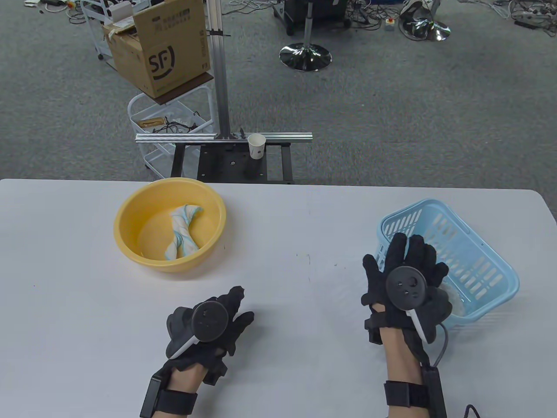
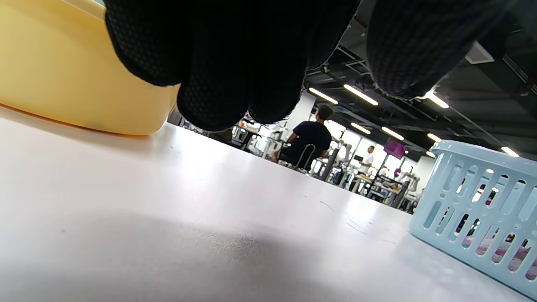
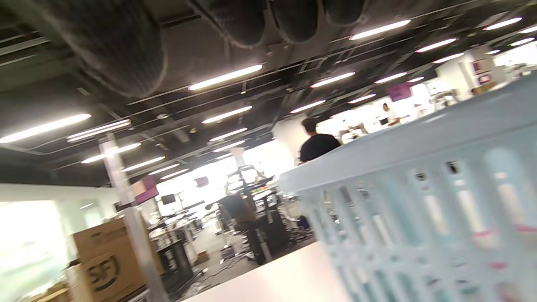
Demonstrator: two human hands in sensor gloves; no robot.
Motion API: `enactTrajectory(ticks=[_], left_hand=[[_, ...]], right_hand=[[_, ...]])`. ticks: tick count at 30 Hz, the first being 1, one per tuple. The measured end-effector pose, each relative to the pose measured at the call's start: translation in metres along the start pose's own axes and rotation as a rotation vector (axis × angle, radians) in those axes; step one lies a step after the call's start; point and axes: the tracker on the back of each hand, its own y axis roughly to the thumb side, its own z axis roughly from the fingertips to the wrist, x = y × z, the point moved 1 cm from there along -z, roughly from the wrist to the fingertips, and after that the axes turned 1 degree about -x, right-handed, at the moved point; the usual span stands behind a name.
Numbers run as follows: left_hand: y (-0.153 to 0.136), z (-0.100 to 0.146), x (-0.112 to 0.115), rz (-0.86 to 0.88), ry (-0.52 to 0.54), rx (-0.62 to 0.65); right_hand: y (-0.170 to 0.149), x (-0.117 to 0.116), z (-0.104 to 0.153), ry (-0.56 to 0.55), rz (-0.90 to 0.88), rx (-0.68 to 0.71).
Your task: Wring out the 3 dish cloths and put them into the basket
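Desk [image 1: 278, 244] — white top, carrying a bowl, a basket and both gloved hands.

Bowl [image 1: 169, 224] — yellow plastic, round, near the far edge of the desk, left of the middle. Holds one dish cloth [image 1: 182, 230]: white with pale blue stripes, twisted into a rope, lying across the bottom and up against the far wall.

Basket [image 1: 487, 265] — light blue plastic with slotted walls, toward the right edge of the desk, set at an angle to the edges. Through the slots of its near wall the left wrist view shows pink-and-white fabric on the bottom; how many cloths that is cannot be told.

Left hand [image 1: 209, 324] — black glove, round tracker on its back, close above the desk near the near edge, left of the middle. Fingers point toward the far right, loosely bent; the grip is relaxed and holds nothing. Well apart from the bowl.

Right hand [image 1: 404, 283] — black glove with tracker, at the basket's near-left corner, fingers spread straight and reaching over the rim. The grip is spread wide, with nothing seen in it.

Beyond the far edge of the desk: a metal frame with a paper cup [image 1: 256, 146] standing on it, a cardboard box [image 1: 159, 48] on a white wire cart, grey carpet floor.
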Motion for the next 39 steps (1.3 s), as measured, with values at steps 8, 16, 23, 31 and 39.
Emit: enactTrajectory(ticks=[8,16,23,31,39], left_hand=[[-0.007,0.000,-0.003,-0.023,0.030,-0.042],[-0.018,0.000,0.000,-0.034,0.010,-0.101],[-0.023,-0.001,0.005,-0.049,-0.024,-0.122],[-0.029,0.000,0.012,-0.079,-0.041,-0.155],[-0.038,0.004,0.005,-0.079,-0.007,-0.197]], right_hand=[[0.049,-0.046,0.026,0.091,-0.037,0.228],[0.064,-0.101,0.058,0.218,-0.035,0.343],[0.052,-0.125,0.070,0.291,-0.130,0.340],[0.037,-0.124,0.074,0.294,-0.124,0.333],[0.035,-0.122,0.075,0.282,-0.168,0.335]])
